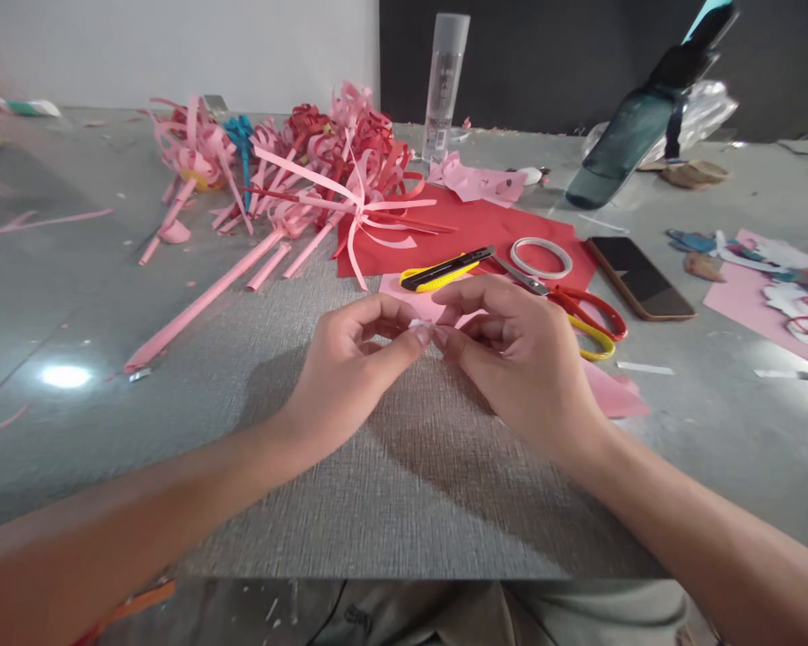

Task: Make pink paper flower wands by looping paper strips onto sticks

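My left hand (356,359) and my right hand (515,354) meet above the middle of the grey table. A small white scrap (420,325), perhaps paper or tape, is pinched between the left thumb and fingertips. The right thumb and fingers are also pinched together, touching the scrap's near end; most of it is covered by fingertips. Just beyond my hands, a yellow and black utility knife (446,269) lies on pink and red paper (397,235). Scissors (589,309) with red and yellow handles rest beside my right hand, close to a white tape roll (540,257).
Pink and red curled-paper flowers (350,144) are heaped at the back left, with rolled pink stems (202,301). A phone (639,276) lies to the right. A clear bottle (444,90) and a tilted dark bottle (636,126) stand behind. Paper cutouts (787,269) lie far right.
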A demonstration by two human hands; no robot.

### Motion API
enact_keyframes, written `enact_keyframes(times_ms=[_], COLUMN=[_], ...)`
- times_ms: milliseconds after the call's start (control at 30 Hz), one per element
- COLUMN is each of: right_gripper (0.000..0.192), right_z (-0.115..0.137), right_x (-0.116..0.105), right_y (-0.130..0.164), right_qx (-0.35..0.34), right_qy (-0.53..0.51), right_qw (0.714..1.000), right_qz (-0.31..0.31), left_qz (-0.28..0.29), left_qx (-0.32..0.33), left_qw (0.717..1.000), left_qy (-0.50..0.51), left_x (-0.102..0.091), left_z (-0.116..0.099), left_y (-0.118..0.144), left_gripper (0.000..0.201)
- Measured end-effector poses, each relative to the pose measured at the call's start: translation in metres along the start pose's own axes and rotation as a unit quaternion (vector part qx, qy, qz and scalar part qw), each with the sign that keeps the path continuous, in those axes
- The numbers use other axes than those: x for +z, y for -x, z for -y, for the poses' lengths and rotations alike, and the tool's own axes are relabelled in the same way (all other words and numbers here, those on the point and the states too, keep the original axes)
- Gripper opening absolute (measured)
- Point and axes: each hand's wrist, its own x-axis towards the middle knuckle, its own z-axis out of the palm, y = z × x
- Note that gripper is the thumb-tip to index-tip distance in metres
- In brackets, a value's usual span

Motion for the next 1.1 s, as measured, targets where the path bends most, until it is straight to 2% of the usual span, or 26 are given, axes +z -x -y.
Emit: enact_keyframes(times_ms=[167, 333, 500, 667, 933, 1100], right_gripper=[0.021, 0.015, 0.018, 0.022, 0.011, 0.013], right_z=[0.001, 0.001, -0.004, -0.006, 0.001, 0.001], right_x=[0.001, -0.001, -0.006, -0.01, -0.017, -0.018], right_y=[0.0, -0.002, -0.004, -0.004, -0.007, -0.006], right_qx=[0.005, -0.011, -0.049, -0.071, -0.087, -0.094], right_qy=[0.004, 0.053, 0.113, 0.168, 0.336, 0.354], right_qw=[1.0, 0.998, 0.991, 0.982, 0.935, 0.928], right_qz=[0.005, 0.017, 0.059, 0.048, 0.075, 0.068], left_qz=[-0.01, -0.012, -0.03, -0.019, 0.008, -0.005], left_qx=[-0.001, -0.002, -0.004, -0.019, -0.038, -0.028], left_qw=[1.0, 1.0, 0.999, 1.0, 0.999, 1.0], left_qy=[-0.028, -0.022, -0.02, 0.008, -0.003, 0.008], left_x=[0.0, -0.002, -0.003, -0.004, -0.004, -0.002], left_z=[-0.003, -0.003, -0.001, 0.003, 0.002, 0.004], left_y=[0.0, -0.001, -0.004, -0.006, -0.004, -0.006], left_gripper=[0.013, 0.015, 0.015, 0.017, 0.021, 0.017])
